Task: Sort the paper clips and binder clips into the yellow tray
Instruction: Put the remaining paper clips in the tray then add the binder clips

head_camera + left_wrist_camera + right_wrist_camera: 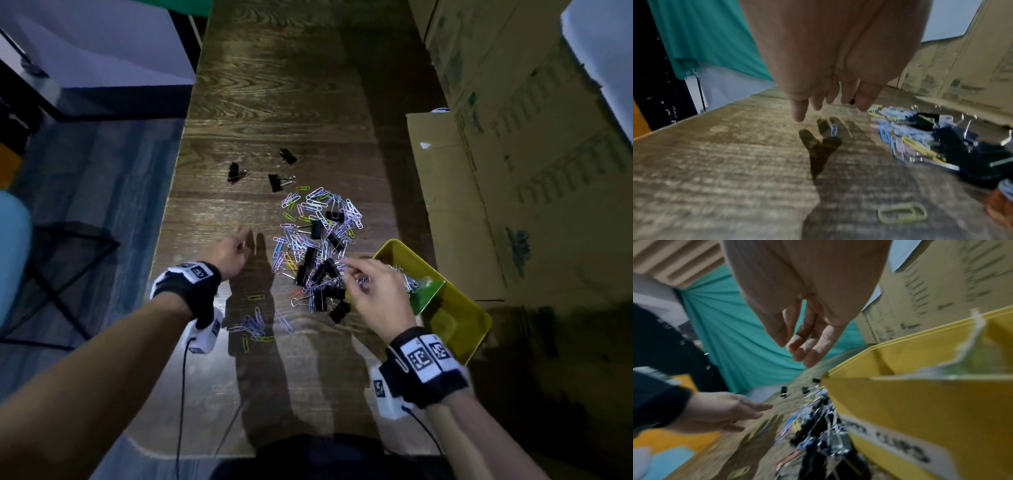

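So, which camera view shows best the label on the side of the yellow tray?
The right wrist view: the white label sits close on the yellow tray outer wall, blurred, its dark print ending in "CLIPS". The head view shows only the tray's inside and rim, not the label. The left wrist view misses the tray entirely.

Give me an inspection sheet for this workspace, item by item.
Surface: dark wood-grain table.
Job's things: mixed pile of paper clips and binder clips; three stray binder clips beyond it; small cluster of paper clips nearer; yellow tray at right with a few clips inside.
Clutter: nothing seen.
Grippers: left hand open, empty, above the table; right hand open at the tray's edge.
Cables: black wrist-camera cable off each wrist.
Surroundings: cardboard boxes right; teal cloth behind.
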The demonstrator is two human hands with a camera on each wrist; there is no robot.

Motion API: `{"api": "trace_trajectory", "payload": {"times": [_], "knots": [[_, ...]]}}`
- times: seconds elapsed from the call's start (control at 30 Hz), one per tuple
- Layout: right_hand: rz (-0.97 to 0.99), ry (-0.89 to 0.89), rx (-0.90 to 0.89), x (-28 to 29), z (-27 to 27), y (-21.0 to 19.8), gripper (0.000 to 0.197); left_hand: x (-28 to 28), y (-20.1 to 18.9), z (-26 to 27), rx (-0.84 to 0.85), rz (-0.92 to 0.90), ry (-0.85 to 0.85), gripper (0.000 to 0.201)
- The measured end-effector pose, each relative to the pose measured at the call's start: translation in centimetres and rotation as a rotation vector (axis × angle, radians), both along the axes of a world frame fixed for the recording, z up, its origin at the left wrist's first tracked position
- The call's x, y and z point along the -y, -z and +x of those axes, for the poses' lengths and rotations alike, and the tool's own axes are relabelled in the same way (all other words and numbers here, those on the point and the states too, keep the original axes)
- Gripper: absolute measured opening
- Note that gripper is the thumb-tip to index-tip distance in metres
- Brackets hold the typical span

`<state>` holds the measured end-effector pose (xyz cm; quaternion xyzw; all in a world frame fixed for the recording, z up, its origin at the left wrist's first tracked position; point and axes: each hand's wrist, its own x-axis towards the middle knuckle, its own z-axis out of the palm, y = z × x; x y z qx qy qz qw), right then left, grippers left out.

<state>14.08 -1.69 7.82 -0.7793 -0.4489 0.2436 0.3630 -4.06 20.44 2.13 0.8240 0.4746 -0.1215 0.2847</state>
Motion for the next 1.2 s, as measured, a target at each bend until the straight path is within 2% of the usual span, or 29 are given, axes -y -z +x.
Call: {"api": "trace_trajectory", "payload": {"times": [0.1,0.17,0.23,0.33,0.4,0.5,0.57,0.6,0.67,0.77,0.87,0.9,0.97,1.07,1.13,1.2], "knots": [[-0.045,-0.224,-0.001,-1.2,-2.9,0.9,0.026,0.5,3.0,-0.7,0.027,-0.015,0.12,0.06],[-0.213,-0.383,0.034,-2.0,-4.8,2.3,0.038,2.2,4.3,-2.0,-0.016,-0.023,0.186,0.061],[-0.409,-0.486,0.077,-2.4,-6.6,4.5,0.058,4.4,4.6,-3.6,0.034,-0.027,0.255,0.058],[-0.617,-0.542,0.19,-2.4,-9.0,7.3,0.078,7.1,4.7,-6.6,0.155,0.032,0.417,0.055],[-0.648,-0.511,0.249,-2.4,-10.3,8.5,0.083,8.4,5.1,-8.4,0.192,0.039,0.479,0.057],[-0.593,-0.44,0.205,-2.6,-12.0,9.8,0.086,9.2,4.5,-10.0,0.329,-0.022,0.397,0.062],[-0.553,-0.444,0.215,-2.9,-12.9,10.4,0.089,8.7,4.3,-10.2,0.403,0.033,0.288,0.073],[-0.535,-0.456,0.226,-3.1,-13.2,10.6,0.089,8.6,4.4,-10.1,0.378,0.082,0.256,0.079],[-0.514,-0.466,0.246,-3.5,-13.7,10.8,0.089,8.8,4.2,-9.5,0.214,0.127,0.253,0.09],[-0.502,-0.432,0.261,-3.8,-13.8,10.9,0.084,10.0,3.9,-8.6,-0.033,0.082,0.299,0.087],[-0.475,-0.383,0.238,-4.1,-14.0,10.9,0.062,11.2,4.0,-7.8,0.01,0.137,0.255,0.055],[-0.465,-0.372,0.227,-4.2,-14.2,10.9,0.052,11.5,3.9,-7.6,0.02,0.155,0.258,0.051],[-0.46,-0.351,0.19,-4.4,-14.4,10.7,0.039,12.0,4.0,-7.6,-0.011,0.098,0.296,0.054],[-0.503,-0.334,0.109,-4.5,-14.4,10.4,0.029,11.8,5.3,-8.2,-0.062,0.08,0.416,0.029],[-0.531,-0.31,0.058,-4.4,-14.3,10.3,0.027,11.2,5.9,-8.6,-0.049,0.082,0.428,0.029],[-0.54,-0.329,0.052,-4.3,-14.4,10.2,0.027,10.8,5.2,-8.8,0.044,0.085,0.398,0.031]]}}
